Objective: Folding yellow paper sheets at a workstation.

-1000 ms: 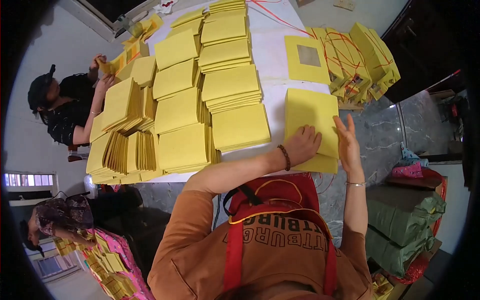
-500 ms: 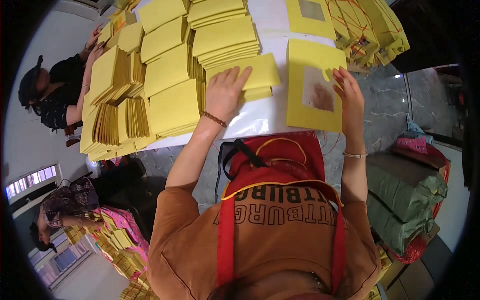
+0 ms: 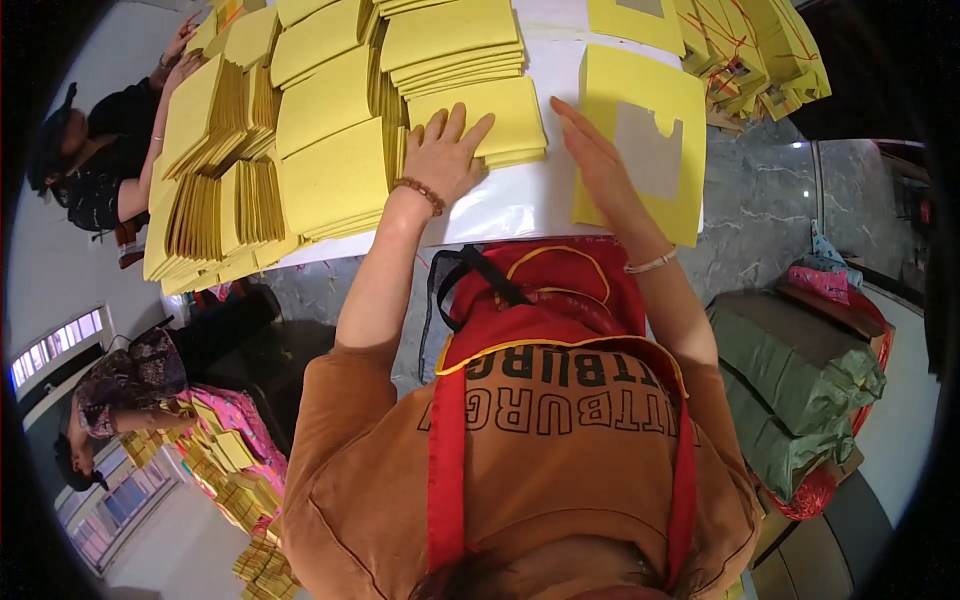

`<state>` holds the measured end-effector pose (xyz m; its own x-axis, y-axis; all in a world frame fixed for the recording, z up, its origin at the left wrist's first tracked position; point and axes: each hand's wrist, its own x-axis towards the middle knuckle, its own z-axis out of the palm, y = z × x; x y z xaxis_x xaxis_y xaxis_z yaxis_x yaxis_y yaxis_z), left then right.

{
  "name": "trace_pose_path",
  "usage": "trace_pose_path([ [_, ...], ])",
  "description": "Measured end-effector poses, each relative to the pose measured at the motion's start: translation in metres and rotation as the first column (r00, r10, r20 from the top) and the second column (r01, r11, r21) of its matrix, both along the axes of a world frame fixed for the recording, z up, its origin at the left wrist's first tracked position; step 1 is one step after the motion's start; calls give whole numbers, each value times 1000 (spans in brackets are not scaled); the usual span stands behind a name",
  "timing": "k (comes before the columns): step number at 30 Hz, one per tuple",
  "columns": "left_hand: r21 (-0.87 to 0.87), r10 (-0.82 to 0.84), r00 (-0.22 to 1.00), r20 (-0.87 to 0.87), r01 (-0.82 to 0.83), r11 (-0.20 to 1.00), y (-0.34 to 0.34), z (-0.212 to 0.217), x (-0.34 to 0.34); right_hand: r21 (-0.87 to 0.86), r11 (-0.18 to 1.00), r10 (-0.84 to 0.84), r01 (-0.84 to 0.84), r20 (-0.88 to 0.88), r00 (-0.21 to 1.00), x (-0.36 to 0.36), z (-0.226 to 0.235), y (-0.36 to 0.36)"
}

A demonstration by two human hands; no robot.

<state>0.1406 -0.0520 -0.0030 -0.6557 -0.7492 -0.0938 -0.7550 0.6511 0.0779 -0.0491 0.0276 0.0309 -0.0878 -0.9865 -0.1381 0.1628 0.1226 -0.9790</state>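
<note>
The white-covered table (image 3: 530,205) spans the upper frame. At upper right lies your flat yellow sheet (image 3: 640,88) with its grey panel; at upper centre, the folded yellow stack (image 3: 500,112). Your right hand (image 3: 598,165), fingers straight and together, overlaps the sheet's left edge, contact unclear; your left hand (image 3: 445,152) rests wide-spread on the stack.
</note>
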Motion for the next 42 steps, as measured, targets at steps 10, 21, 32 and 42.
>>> trace_pose_path([
  [10, -196, 124, 989, -80, -137, 971, 21, -31, -16, 128, 991, -97, 44, 448, 889, 42, -45, -48],
  [21, -219, 106, 979, -174, -143, 965, 23, -32, -11, -116, 965, -225, 237, 112, 968, 9, 13, -4],
  [32, -131, -16, 968, -251, -18, 991, 24, 21, -28, 6, 744, -645, 668, -257, 720, -116, -9, 100],
  [42, 535, 299, 472, -829, 515, 670, 52, 15, -148, -22, 818, -537, 575, -386, 750, -103, -30, 86],
])
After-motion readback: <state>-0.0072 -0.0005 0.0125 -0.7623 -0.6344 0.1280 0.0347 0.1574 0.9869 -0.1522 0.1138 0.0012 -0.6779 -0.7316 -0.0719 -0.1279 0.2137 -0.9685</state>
